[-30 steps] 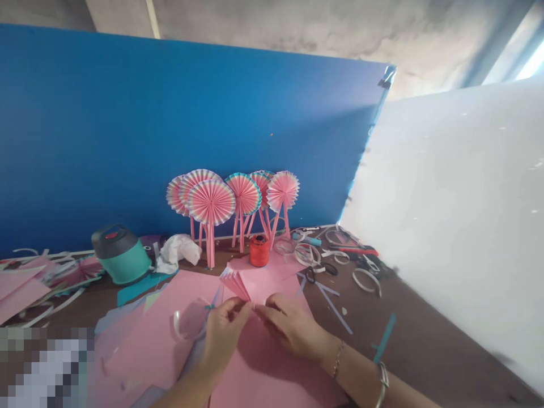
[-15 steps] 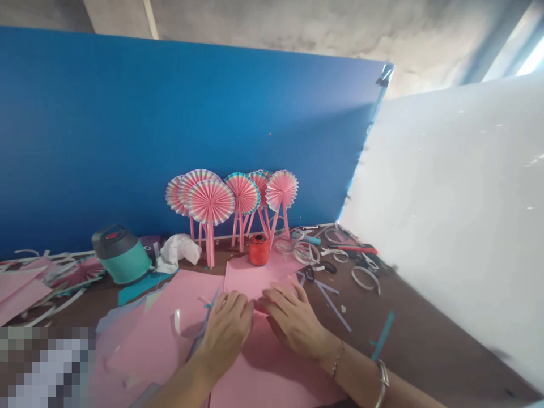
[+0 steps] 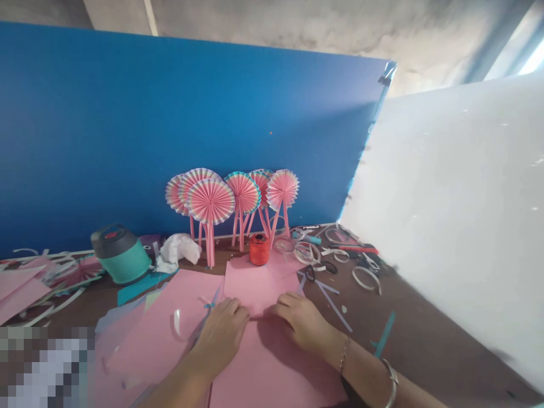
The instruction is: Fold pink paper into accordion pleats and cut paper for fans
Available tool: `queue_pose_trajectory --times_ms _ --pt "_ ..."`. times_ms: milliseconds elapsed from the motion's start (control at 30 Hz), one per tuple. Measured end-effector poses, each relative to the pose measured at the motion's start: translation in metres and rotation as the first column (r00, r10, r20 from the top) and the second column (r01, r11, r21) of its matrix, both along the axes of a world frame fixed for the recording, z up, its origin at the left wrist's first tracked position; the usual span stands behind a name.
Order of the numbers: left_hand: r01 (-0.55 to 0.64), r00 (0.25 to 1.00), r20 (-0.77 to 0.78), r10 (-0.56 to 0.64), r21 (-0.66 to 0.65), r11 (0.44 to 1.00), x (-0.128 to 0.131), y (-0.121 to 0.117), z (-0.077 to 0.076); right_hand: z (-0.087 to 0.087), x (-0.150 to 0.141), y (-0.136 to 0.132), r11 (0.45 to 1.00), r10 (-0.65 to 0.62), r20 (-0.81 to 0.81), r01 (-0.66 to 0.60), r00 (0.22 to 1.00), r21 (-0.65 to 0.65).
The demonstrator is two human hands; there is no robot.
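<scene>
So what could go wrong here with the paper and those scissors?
The scissors lie near the right hand, so a quick reach might bump them. The pink paper sheet under the left hand could slide on the loose sheets beneath. The paper fans might tip if knocked.

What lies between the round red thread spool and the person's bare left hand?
In the head view, a sheet of pink paper covers that stretch, from the red thread spool down to the left hand.
</scene>
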State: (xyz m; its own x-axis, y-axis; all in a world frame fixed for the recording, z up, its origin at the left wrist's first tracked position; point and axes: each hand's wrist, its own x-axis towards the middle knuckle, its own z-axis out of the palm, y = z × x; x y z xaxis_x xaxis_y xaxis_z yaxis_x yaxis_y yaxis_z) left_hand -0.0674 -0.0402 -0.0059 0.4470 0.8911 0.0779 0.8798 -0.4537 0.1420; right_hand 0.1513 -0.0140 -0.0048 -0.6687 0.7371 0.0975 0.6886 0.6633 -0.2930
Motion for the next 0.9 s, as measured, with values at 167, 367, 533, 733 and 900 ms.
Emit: queue_pose_trajectory --times_ms 167,367,533,733,900 --pt "-0.011 0.985 0.171 0.006 0.029 1.000 -0.007 0.006 -0.007 -0.005 0.003 0.003 0.999 -0.042 -0.090 0.040 0.995 -0.028" --pt "-0.120 0.921 0.368 0.128 -0.044 0.992 -0.012 0.016 -0.017 -0.014 0.002 0.011 0.986 -0.165 -0.308 0.146 0.937 -0.085" --pt "-0.141 0.911 0.381 0.157 -0.070 0.988 -0.012 0.021 -0.014 -0.013 0.001 0.018 0.971 -0.233 -0.348 0.194 0.908 -0.143" --pt "-0.160 0.916 0.358 0.180 -0.085 0.983 -0.010 0.021 -0.014 -0.008 0.000 0.022 0.953 -0.280 -0.372 0.209 0.885 -0.221" --pt "-0.167 0.917 0.352 0.186 -0.082 0.982 -0.010 0.021 -0.014 -0.005 -0.001 0.023 0.924 -0.335 -0.360 0.228 0.871 -0.307"
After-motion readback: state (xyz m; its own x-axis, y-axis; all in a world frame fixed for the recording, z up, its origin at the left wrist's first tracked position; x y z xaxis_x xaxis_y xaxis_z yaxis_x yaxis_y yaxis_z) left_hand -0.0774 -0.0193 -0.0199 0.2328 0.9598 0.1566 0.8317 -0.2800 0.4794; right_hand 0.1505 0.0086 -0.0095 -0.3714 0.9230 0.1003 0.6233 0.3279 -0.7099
